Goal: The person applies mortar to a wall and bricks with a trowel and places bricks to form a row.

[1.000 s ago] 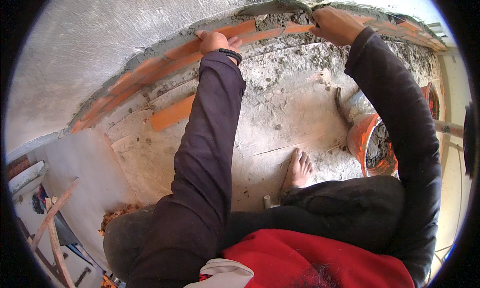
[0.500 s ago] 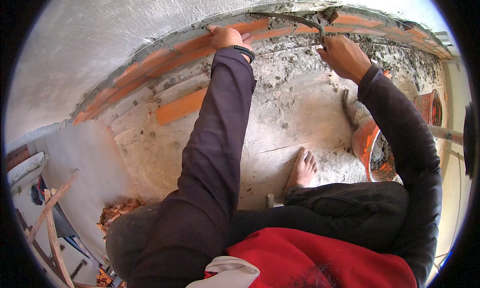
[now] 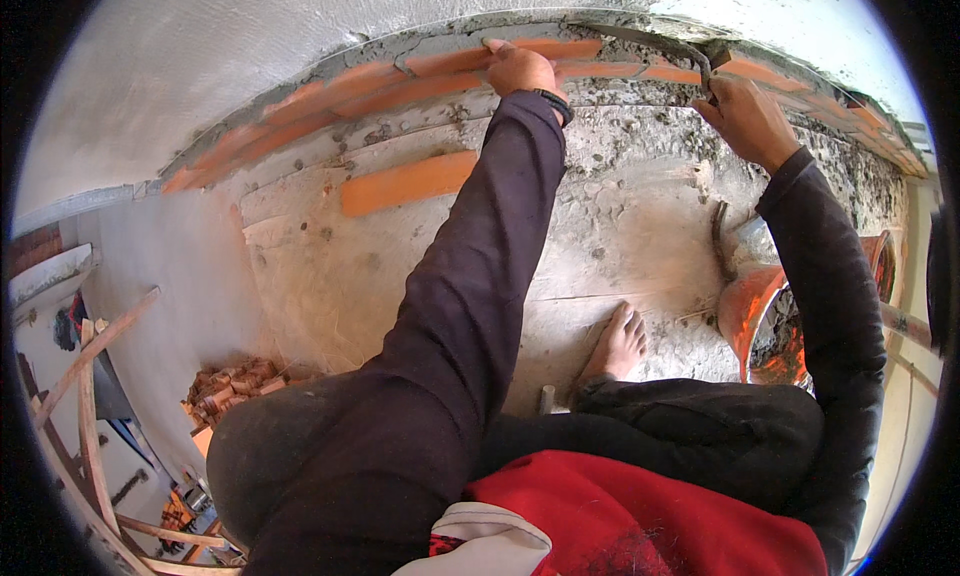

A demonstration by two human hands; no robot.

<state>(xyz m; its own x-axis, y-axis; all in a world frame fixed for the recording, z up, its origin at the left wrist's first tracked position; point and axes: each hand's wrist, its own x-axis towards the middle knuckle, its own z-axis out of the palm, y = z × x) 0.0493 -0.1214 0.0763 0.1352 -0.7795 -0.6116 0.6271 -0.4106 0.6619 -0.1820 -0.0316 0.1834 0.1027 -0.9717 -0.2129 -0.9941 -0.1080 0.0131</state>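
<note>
Along the foot of the wall runs a low curving course of orange bricks [image 3: 440, 88] with grey mortar on top. My left hand [image 3: 523, 71] is closed over an upper brick [image 3: 568, 49], its thumb reaching over the top edge. In my right hand [image 3: 750, 116] is the bent handle of a trowel [image 3: 650, 40]. Its long thin blade lies along the mortar behind the brick row, pointing left past that brick's right end. A gap filled with mortar shows between this brick and those farther right. A loose orange brick [image 3: 405, 183] lies on the floor, partly behind my left sleeve.
An orange bucket [image 3: 745, 311] with grey mortar stands by my right forearm, another bucket [image 3: 880, 261] behind it. My bare foot [image 3: 618, 344] is on the mortar-spattered floor. Broken brick pieces [image 3: 235, 388] are heaped at left, near wooden poles [image 3: 95, 356]. A taut string follows the wall.
The whole view has shifted, so both hands appear farther right. The left hand keeps its hold on the brick, and the trowel stays in nearly the same place behind the row.
</note>
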